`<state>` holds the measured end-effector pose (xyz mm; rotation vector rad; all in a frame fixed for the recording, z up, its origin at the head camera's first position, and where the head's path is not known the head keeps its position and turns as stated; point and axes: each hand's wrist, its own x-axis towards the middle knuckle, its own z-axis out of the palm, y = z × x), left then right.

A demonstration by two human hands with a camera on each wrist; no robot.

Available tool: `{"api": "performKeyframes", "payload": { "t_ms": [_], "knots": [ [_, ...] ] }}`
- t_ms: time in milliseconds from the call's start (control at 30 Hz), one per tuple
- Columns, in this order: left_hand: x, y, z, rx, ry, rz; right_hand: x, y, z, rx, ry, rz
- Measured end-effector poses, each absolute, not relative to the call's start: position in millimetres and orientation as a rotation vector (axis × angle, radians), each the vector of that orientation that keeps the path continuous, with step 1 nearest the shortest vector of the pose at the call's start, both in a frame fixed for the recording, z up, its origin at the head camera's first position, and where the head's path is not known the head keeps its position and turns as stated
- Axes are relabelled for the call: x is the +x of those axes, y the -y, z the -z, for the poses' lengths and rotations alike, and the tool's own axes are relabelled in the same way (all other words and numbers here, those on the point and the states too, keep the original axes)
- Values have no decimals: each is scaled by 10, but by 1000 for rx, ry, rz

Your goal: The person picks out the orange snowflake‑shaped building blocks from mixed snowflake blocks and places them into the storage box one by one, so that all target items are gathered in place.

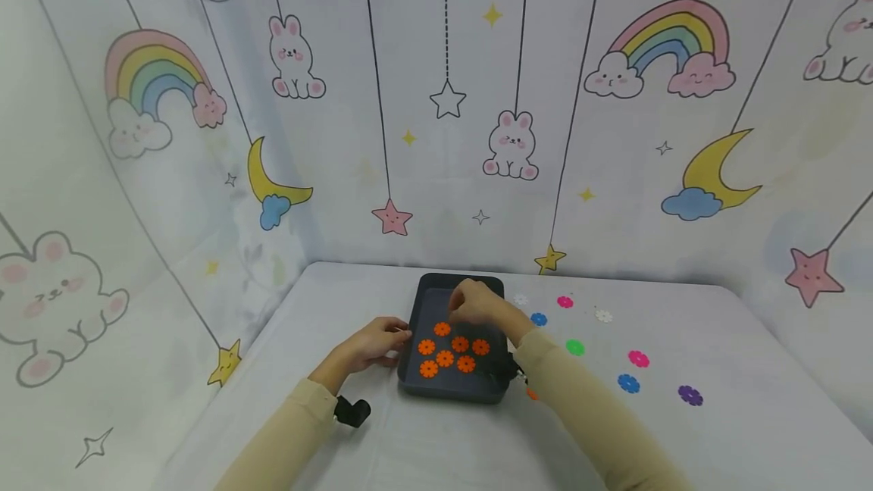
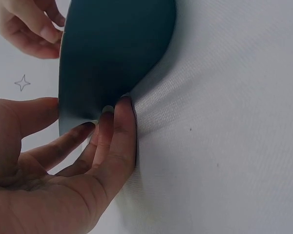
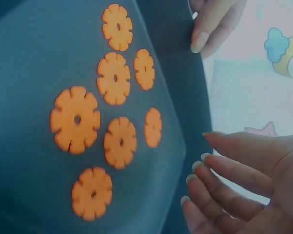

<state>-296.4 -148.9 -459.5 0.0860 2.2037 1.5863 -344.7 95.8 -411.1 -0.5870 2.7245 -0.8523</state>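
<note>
While the left hand [image 1: 373, 342] presses straight, close-set fingers [image 2: 118, 127] against the left wall of the dark, smooth rectangular plastic tray [image 1: 424, 304], the right hand [image 1: 477, 304] hovers above its far half, fingers loose and slightly apart, holding nothing. Seven flat orange notched flower discs [image 3: 76, 119] lie inside, low of centre in the head view. Its long axis runs toward the wall, on a woven white cloth [image 2: 224, 122].
</note>
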Motion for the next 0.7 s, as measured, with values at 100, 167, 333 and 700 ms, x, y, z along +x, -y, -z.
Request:
{"api": "performKeyframes", "payload": {
  "t_ms": [100, 167, 333, 700],
  "knots": [
    [-2968, 1494, 4602, 96, -2207, -1584, -3383, -1063, 4030, -653, -2723, 862],
    [-2974, 1491, 4609, 98, -2210, -1583, -3347, -1142, 3981, -713, -2717, 869],
    [-2967, 1484, 4627, 97, -2210, -1581, -3254, -1304, 3898, -828, -2720, 852],
    [-2966, 1475, 4628, 94, -2219, -1584, -3050, -1748, 3821, -868, -2787, 859]
  ]
}}
